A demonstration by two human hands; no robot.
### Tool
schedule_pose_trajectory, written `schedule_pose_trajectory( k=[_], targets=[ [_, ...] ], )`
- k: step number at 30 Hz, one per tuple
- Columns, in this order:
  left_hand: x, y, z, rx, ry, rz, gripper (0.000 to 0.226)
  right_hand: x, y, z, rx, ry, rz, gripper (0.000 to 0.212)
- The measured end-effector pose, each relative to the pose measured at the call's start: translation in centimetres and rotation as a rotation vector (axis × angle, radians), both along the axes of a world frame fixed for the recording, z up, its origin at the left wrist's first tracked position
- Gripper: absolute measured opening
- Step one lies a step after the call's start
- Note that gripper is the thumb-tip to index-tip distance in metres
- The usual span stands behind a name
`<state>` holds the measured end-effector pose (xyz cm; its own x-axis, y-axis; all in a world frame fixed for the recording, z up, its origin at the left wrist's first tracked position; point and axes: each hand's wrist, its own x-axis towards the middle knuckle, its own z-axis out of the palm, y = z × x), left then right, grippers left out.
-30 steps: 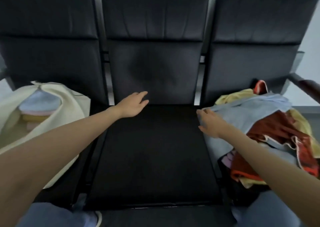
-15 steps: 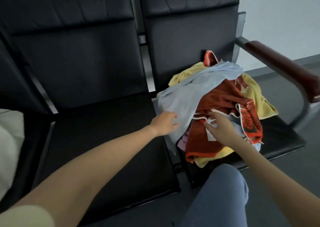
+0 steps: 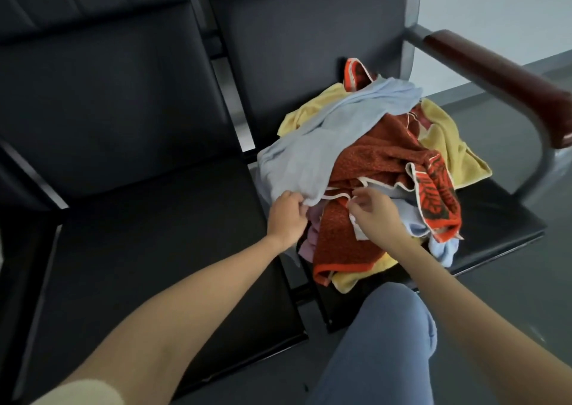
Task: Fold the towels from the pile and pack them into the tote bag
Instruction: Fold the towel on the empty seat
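Observation:
A pile of towels lies on the right-hand black seat. On top is a light blue towel [image 3: 325, 144], draped over a rust-red towel [image 3: 371, 160] with a white edge; a yellow towel [image 3: 445, 144] shows beneath. My left hand [image 3: 286, 215] grips the near edge of the light blue towel. Just to its right, my right hand [image 3: 373, 211] pinches the white-trimmed edge of the rust-red towel at the front of the pile. The tote bag is out of view.
The middle black seat [image 3: 154, 249] lies to the left of the pile. A dark wooden armrest [image 3: 501, 73] on a metal frame curves round the right of the pile's seat. My knee in blue jeans [image 3: 387, 342] is in front of that seat. Grey floor lies to the right.
The view has swung right, off the tote bag, and moved closer to the pile. My left hand crossed from the middle seat to the blue towel's edge; my right hand shifted onto the red towel's trim.

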<state>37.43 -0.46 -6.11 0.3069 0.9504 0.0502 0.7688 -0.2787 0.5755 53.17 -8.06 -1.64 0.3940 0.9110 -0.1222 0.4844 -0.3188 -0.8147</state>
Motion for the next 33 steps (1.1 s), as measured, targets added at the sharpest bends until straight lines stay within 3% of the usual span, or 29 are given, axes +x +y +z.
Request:
schedule_pose_trajectory(
  k=[2, 5, 11, 15, 16, 20, 21, 25, 29, 31, 33],
  targets=[
    [-0.6, -0.2, 1.8, -0.063, -0.278, 0.153, 0.009, -0.4, 0.2, 0.6, 0.017, 0.186, -0.060, 0.028],
    [-2.4, -0.7, 5.1, -0.076, -0.543, 0.275, 0.009, -1.6, 0.9, 2.3, 0.021, 0.665, -0.152, 0.032],
    [-7.2, -2.5, 11.3, 0.013, -0.658, 0.156, 0.011, -3.7, 5.1, 5.1, -0.010, 1.213, -0.203, 0.071],
    [-11.5, -4.0, 13.8, 0.086, -0.659, 0.130, 0.010, -4.6, 9.2, 6.9, 0.030, 1.663, -0.298, 0.070],
    [-12.8, -4.4, 14.3, 0.099, -0.662, 0.146, 0.010, -5.0, 9.9, 7.3, 0.012, 1.684, -0.320, 0.065],
    [-18.4, -5.6, 16.0, 0.158, -0.686, 0.251, 0.010, -7.7, 10.9, 8.8, -0.089, 1.177, -0.136, 0.047],
    [-20.0, -5.8, 16.3, 0.176, -0.684, 0.286, 0.010, -8.7, 11.0, 9.7, -0.080, 1.164, -0.114, 0.041],
    [-26.0, -6.7, 16.2, 0.259, -0.679, 0.483, 0.011, -12.0, 11.2, 12.3, 0.154, 1.422, -0.170, 0.019],
    [-31.5, -7.1, 13.7, 0.245, -0.600, 0.695, 0.011, -14.7, 9.5, 11.9, 0.131, 1.486, -0.207, 0.003],
    [-34.4, -6.8, 11.9, 0.184, -0.468, 0.863, 0.013, -16.5, 8.6, 11.1, 0.041, 1.349, -0.201, 0.009],
    [-36.8, -6.7, 10.8, 0.063, -0.362, 1.061, 0.011, -18.9, 7.0, 10.5, 0.003, 1.000, -0.097, 0.019]
  ],
)
